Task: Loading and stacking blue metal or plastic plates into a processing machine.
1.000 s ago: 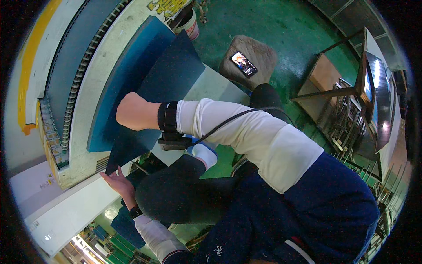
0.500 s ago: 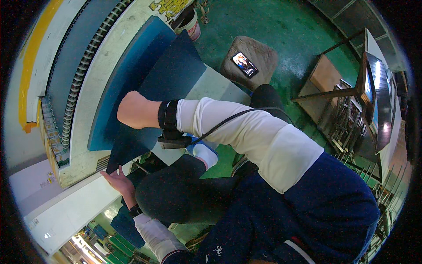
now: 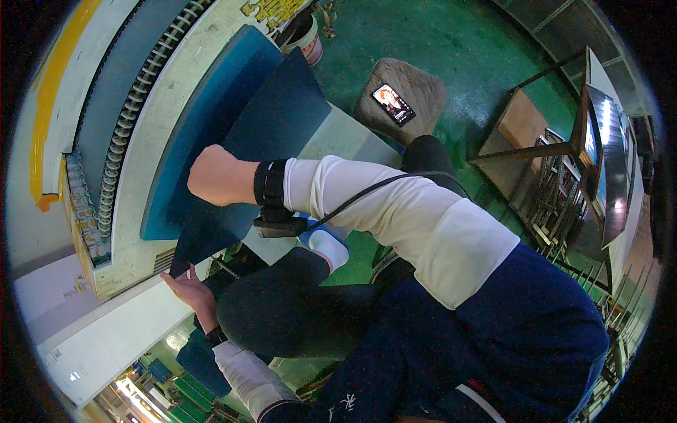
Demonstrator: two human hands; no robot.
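Observation:
A dark blue sheet lies slanted over a blue panel or stack of sheets. My left hand is at its lower corner, thumb and fingers closed around that tip. Farther up, over the middle of the same sheet, my right hand is closed into a fist with its back toward me. Its fingertips are hidden, so what they hold cannot be made out. A black strap with a small dark box and a cable is on my right wrist.
A pale machine with a long coiled spring stands at left. On a padded stool lies a lit phone. A white bucket is at the top. Metal racks and a tilted frame fill the right side. My bent legs are below.
The picture on the phone screen has changed. Both hands and the dark blue sheet stay practically where they were.

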